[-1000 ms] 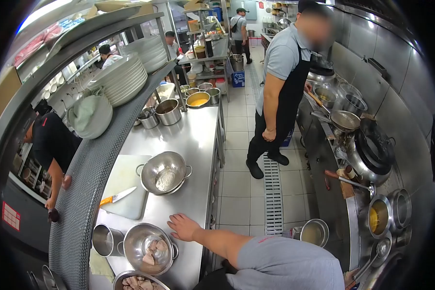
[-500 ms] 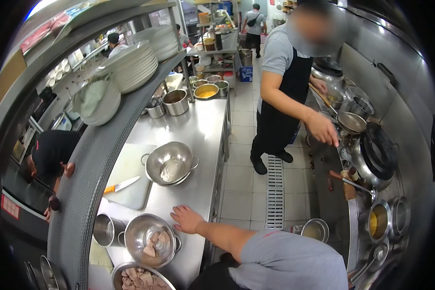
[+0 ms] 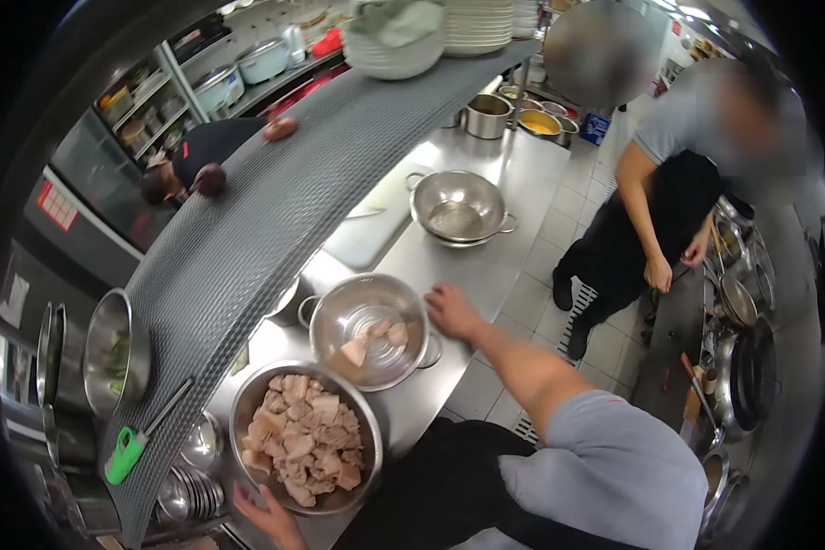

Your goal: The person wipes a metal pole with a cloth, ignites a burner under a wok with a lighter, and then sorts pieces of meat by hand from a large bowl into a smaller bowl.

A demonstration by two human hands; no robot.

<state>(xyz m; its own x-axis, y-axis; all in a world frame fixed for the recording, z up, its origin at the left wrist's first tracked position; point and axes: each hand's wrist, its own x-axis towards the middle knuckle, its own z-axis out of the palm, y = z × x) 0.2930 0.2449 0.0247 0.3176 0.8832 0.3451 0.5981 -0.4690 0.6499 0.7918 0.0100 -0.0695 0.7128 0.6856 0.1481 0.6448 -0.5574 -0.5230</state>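
A large steel bowl full of pale meat chunks sits at the front of the steel counter. Beside its near-left rim, my left hand shows at the bottom with fingers apart, gripping nothing visible. A two-handled colander holding a few pieces of meat stands just beyond the bowl. My right hand lies on the counter to the right of this colander, fingers stretched out near its rim. Farther along the counter is a second two-handled colander.
A perforated grey shelf runs over the counter's left side, carrying a green-handled tool and stacked plates. A white cutting board lies partly beneath. One person stands right by the stoves; another bends behind the shelf.
My view has turned left and down, bringing the meat bowl fully in and my left hand into sight. My right hand stays on the counter by the colander. The co-worker's outstretched arm has lowered.
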